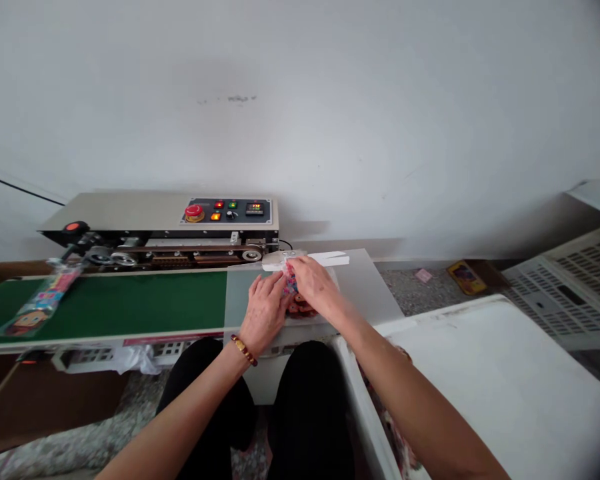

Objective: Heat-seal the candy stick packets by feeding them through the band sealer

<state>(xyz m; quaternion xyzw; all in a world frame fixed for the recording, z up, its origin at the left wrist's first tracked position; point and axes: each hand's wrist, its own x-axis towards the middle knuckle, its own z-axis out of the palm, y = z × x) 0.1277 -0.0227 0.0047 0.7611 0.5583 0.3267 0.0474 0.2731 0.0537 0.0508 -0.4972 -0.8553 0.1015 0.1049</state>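
Observation:
A clear plastic packet with a colourful printed face lies on the pale sheet-covered table, right of the green belt. At its left edge my left hand has curled fingers closed on the plastic. My right hand pinches the packet's upper part, and its fingertips partly cover the print. White strips lie just behind the packet. On the belt's far left end rests a similar filled packet, tilted, with its top edge at the sealing machine.
The machine's control panel has lit buttons and a red emergency knob. A white lid or board is close on my right, over a white bin. A cardboard box stands below the belt. White crates stand far right.

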